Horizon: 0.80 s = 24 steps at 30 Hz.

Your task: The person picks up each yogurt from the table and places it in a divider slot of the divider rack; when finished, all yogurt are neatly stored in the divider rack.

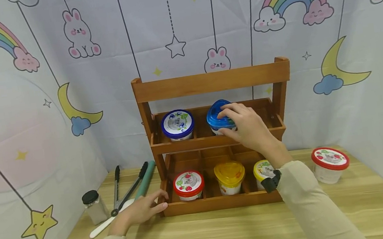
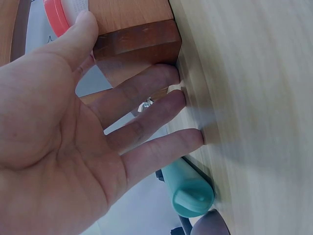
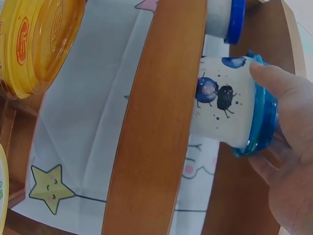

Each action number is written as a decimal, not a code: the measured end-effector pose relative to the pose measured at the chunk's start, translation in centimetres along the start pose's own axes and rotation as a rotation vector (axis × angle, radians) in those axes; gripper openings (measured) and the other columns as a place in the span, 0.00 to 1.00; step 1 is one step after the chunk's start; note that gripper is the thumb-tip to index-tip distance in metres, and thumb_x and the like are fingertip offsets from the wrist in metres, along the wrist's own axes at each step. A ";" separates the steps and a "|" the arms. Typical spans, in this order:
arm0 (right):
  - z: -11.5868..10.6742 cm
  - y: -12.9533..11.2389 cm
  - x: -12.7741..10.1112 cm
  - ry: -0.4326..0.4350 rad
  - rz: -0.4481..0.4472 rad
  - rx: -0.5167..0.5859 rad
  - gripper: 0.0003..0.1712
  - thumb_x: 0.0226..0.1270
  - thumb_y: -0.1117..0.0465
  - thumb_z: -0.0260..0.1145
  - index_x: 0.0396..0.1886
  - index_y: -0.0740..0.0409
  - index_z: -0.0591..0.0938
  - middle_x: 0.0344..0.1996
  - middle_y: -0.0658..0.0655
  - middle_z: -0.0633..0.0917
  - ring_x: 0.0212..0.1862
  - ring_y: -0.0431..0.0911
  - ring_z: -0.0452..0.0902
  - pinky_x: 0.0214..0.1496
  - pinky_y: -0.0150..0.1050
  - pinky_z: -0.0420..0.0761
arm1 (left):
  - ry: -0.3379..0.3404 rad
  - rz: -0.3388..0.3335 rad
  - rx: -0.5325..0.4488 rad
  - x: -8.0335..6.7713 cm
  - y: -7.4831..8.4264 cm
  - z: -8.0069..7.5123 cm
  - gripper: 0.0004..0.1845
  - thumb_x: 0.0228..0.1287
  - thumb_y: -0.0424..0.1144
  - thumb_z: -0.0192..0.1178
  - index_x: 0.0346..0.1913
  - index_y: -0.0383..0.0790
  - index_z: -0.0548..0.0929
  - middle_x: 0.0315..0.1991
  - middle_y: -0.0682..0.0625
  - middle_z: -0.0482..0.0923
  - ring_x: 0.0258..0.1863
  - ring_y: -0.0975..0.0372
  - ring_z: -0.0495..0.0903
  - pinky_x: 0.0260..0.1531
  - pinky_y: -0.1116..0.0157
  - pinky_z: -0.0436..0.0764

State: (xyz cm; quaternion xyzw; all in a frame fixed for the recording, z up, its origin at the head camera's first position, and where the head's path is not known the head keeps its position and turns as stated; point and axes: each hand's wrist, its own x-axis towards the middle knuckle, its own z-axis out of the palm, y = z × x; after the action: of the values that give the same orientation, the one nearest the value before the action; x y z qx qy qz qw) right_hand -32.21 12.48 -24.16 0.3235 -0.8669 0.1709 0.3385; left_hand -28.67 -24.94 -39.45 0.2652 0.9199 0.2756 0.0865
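On the upper tier of a brown wooden two-tier rack [image 1: 211, 81] stands a white cup with a blue translucent lid [image 1: 221, 121]. My right hand [image 1: 249, 126] holds this cup by the lid, thumb on the near edge and fingers on the other side. Blueberry-like drawings mark the cup's wall in the right wrist view. My left hand [image 1: 141, 210] rests at the rack's lower left front corner. Its fingers lie fairly straight along the wooden end [image 2: 139, 44] in the left wrist view, the thumb near the front board.
A dark-blue-lidded tub [image 1: 178, 124] shares the upper tier. Below sit a red-lidded tub [image 1: 189, 185], a yellow-lidded cup [image 1: 230, 176] and another yellow-rimmed tub [image 1: 264, 169]. Another red-lidded tub [image 1: 330, 163] stands right. Tongs [image 1: 116, 191], a green rod [image 1: 145, 180] and a black-capped jar [image 1: 95, 207] lie left.
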 end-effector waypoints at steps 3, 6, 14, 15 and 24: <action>-0.1 0.1 0.0 -0.004 -0.005 0.006 0.21 0.62 0.58 0.76 0.53 0.56 0.82 0.61 0.62 0.78 0.64 0.59 0.70 0.66 0.59 0.67 | -0.002 0.001 0.003 0.0 0.0 0.0 0.19 0.77 0.49 0.53 0.60 0.39 0.73 0.37 0.51 0.78 0.30 0.59 0.73 0.35 0.55 0.73; -0.1 0.2 0.0 -0.004 -0.018 0.003 0.20 0.62 0.59 0.76 0.53 0.57 0.82 0.61 0.62 0.78 0.64 0.60 0.70 0.66 0.60 0.67 | -0.003 0.002 0.003 0.0 0.0 0.0 0.19 0.77 0.49 0.53 0.60 0.40 0.73 0.35 0.52 0.78 0.30 0.59 0.73 0.35 0.55 0.73; -0.4 0.3 -0.2 -0.023 -0.026 -0.009 0.22 0.61 0.65 0.74 0.55 0.57 0.82 0.64 0.62 0.76 0.67 0.60 0.68 0.67 0.60 0.65 | -0.001 0.006 0.001 0.0 -0.1 0.0 0.20 0.77 0.50 0.54 0.60 0.40 0.73 0.42 0.50 0.81 0.34 0.59 0.76 0.37 0.53 0.75; -0.5 0.3 -0.3 -0.027 -0.021 -0.008 0.22 0.61 0.65 0.73 0.56 0.57 0.82 0.65 0.62 0.76 0.67 0.60 0.67 0.68 0.61 0.64 | -0.001 0.005 0.000 0.0 -0.1 0.0 0.20 0.77 0.50 0.54 0.60 0.40 0.73 0.43 0.49 0.81 0.34 0.59 0.76 0.38 0.53 0.75; -1.1 0.5 -0.7 -0.050 -0.010 -0.009 0.27 0.61 0.67 0.73 0.61 0.54 0.80 0.69 0.62 0.71 0.70 0.61 0.64 0.69 0.61 0.63 | 0.002 0.007 -0.005 0.0 -0.1 0.1 0.19 0.77 0.49 0.54 0.60 0.40 0.73 0.46 0.47 0.81 0.37 0.58 0.78 0.38 0.52 0.76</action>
State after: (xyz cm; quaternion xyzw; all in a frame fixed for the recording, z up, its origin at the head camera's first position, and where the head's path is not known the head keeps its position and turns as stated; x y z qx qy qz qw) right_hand -31.60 13.68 -23.92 0.3303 -0.8742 0.1573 0.3191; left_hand -28.67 -24.98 -39.55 0.2681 0.9184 0.2783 0.0853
